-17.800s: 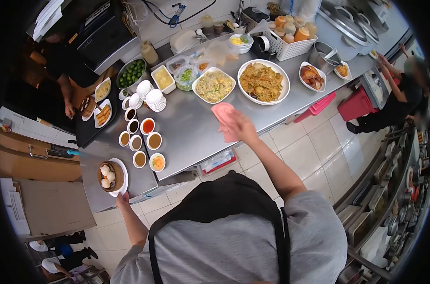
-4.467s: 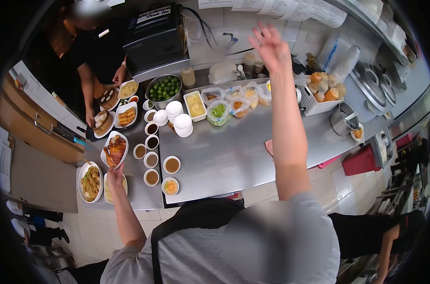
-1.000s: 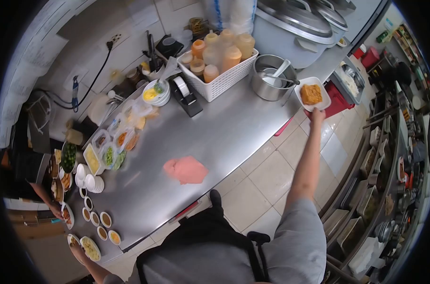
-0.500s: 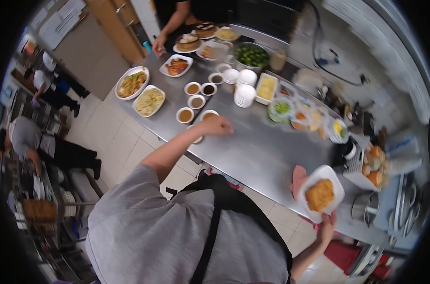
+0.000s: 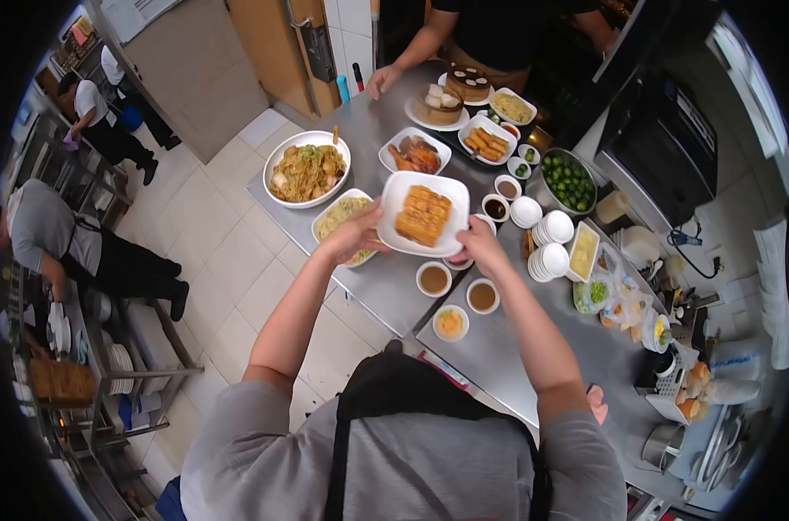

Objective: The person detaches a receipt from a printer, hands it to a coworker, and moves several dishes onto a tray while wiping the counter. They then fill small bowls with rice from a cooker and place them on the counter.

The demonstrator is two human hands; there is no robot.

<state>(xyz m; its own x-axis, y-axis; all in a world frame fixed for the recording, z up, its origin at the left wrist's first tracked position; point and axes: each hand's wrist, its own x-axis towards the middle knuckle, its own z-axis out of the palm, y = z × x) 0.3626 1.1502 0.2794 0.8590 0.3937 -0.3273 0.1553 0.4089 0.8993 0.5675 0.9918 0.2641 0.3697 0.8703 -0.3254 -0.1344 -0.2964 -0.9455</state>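
Note:
I hold a white plate (image 5: 401, 185) over the metal table, with golden, crisp-looking food (image 5: 423, 215) cut in strips on it. My left hand (image 5: 355, 234) grips the plate's left edge, and my right hand (image 5: 481, 245) grips its right edge. Partly hidden behind my left hand is an oval dish of pale fried rice (image 5: 341, 213). A dish of glazed roast meat (image 5: 414, 154) sits just beyond the plate. Below it stand small cups of brown sauce (image 5: 433, 279) and a cup of yellow-orange food (image 5: 450, 323).
A bowl of noodles (image 5: 308, 169) stands at the table's left corner. Bamboo steamers (image 5: 468, 84), spring rolls (image 5: 486, 143) and a bowl of green citrus (image 5: 568, 180) are farther back. Stacked white cups (image 5: 548, 260) stand right. Across the table, a co-worker's hand (image 5: 383, 81) rests near the edge.
The plate has moved from the table's right end to the left part, carried by my right hand. My left hand has left the sauce cups and now grips the plate too.

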